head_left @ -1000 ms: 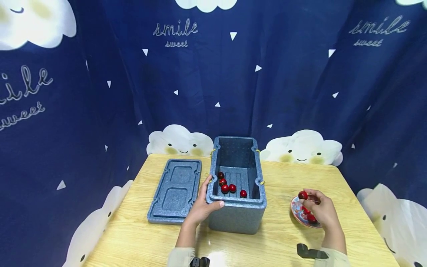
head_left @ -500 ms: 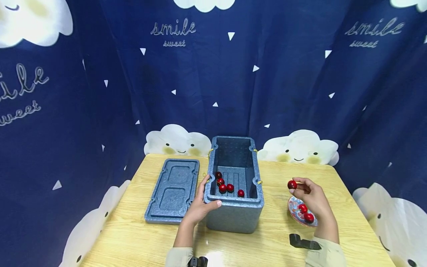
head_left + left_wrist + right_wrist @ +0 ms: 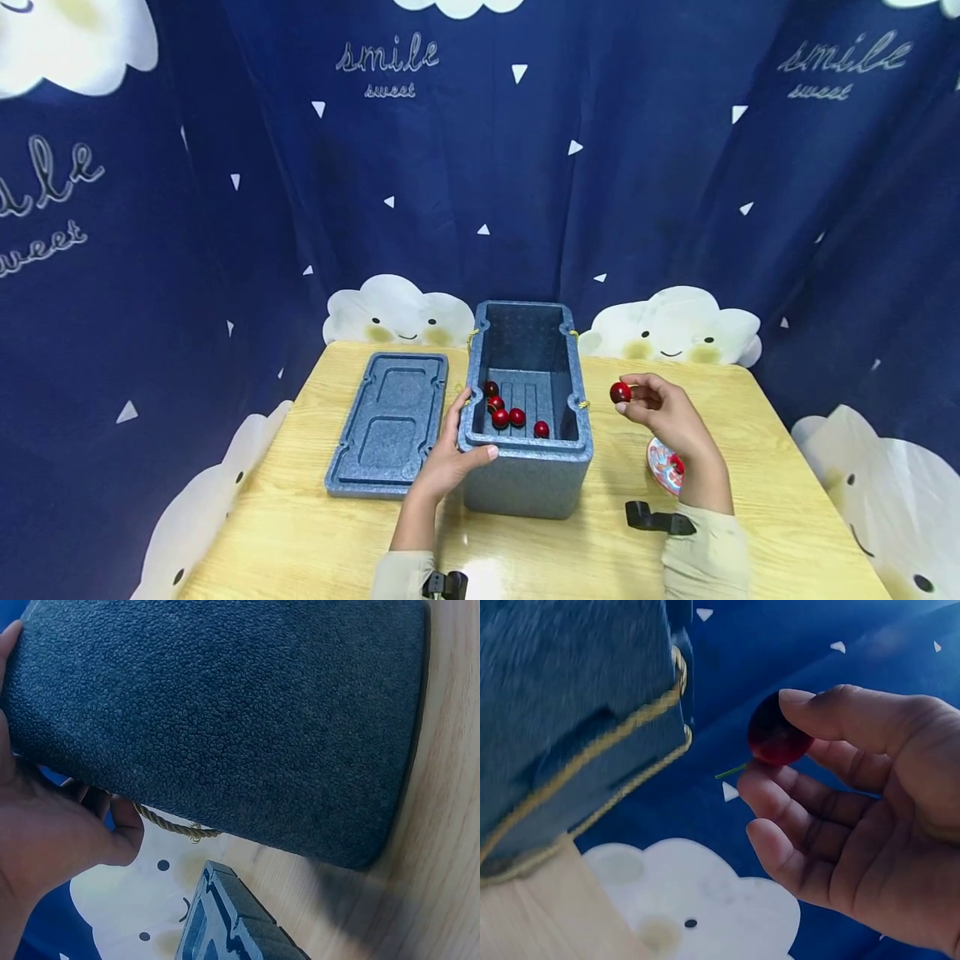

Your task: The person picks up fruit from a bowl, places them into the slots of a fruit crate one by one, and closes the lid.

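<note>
Head view: right hand [image 3: 663,410] pinches one round red fruit [image 3: 620,392] between thumb and fingertips, held up clear of the table [image 3: 262,517], to the right of the blue box [image 3: 525,487] and not touching it. Left hand [image 3: 448,462] grips the near-left corner of the box, thumb on the near wall, fingers round the left side.

Handling, as a guess: fruit looks light, fairly firm, glossy, so it could slip or roll out of a loose pinch. Best held round its widest part, thumb opposite fingertips, without squeezing. Thin green stem [image 3: 731,771] shows under it in the right wrist view; poor place to hold. Box looks stiff, probably light for its bulk; rim corner is a good hold.

Versus half a second ago: right hand and fruit are higher and nearer the box, away from the plate [image 3: 658,468]; right arm [image 3: 707,485] now covers more of that plate. Left hand, five fruits inside [image 3: 517,417] and lid [image 3: 386,429]: same places.
</note>
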Demonstrator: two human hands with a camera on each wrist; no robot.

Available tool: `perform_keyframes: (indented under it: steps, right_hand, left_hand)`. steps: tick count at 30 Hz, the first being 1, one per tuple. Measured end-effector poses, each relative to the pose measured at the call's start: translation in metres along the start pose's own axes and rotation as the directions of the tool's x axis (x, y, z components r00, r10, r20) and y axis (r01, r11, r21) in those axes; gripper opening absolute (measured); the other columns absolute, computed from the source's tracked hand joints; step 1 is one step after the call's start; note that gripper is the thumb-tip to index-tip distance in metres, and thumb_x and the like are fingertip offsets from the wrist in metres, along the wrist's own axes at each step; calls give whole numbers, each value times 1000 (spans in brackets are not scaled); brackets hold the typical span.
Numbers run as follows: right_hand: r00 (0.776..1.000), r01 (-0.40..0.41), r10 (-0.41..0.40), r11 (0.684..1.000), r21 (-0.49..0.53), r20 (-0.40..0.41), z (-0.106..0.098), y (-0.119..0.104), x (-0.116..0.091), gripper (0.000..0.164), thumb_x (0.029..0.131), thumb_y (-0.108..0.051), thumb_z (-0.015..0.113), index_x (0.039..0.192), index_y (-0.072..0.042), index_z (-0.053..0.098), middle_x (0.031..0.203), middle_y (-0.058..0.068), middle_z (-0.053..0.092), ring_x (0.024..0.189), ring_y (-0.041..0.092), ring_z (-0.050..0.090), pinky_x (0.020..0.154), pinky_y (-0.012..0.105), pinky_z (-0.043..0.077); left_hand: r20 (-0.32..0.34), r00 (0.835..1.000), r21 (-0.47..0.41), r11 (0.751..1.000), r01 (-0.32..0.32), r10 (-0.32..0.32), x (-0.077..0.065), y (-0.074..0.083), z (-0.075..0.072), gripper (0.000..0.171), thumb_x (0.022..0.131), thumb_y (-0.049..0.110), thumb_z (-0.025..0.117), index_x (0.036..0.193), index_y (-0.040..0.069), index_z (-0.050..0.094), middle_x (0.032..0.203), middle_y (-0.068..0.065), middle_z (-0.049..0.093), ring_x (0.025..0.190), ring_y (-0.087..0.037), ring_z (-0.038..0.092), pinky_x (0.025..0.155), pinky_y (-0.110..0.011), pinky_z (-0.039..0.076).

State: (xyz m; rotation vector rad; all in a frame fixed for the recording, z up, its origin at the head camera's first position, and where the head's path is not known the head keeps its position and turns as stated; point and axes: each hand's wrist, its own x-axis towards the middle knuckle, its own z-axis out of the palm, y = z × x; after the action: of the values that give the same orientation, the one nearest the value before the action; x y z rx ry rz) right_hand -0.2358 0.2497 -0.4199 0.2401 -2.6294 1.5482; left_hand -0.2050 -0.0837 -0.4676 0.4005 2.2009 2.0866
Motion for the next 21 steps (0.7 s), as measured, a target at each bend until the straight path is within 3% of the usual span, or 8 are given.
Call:
perform_keyframes:
  steps: [14, 21]
  right_hand:
    - [988, 117, -122, 991, 67, 90, 9, -40, 23, 38, 82, -3, 68, 117, 6, 55, 99, 20, 62, 84, 23, 59, 71, 25, 50]
    - [975, 155, -169, 983, 102, 145, 10, -59, 37, 36, 81, 1, 68, 114, 7, 56, 96, 20, 62, 83, 25, 60, 72, 26, 51]
  left_hand:
    - [4, 1000, -7, 1000, 19, -19, 3, 0, 1, 97, 75, 16, 76, 150, 23, 16, 153, -13, 4, 136, -36, 4, 102, -63, 8]
    - [-5, 1000, -26, 1000, 15, -15, 1, 1, 0, 96, 74, 14, 76, 149, 19, 16, 153, -14, 4, 136, -36, 3, 103, -61, 7]
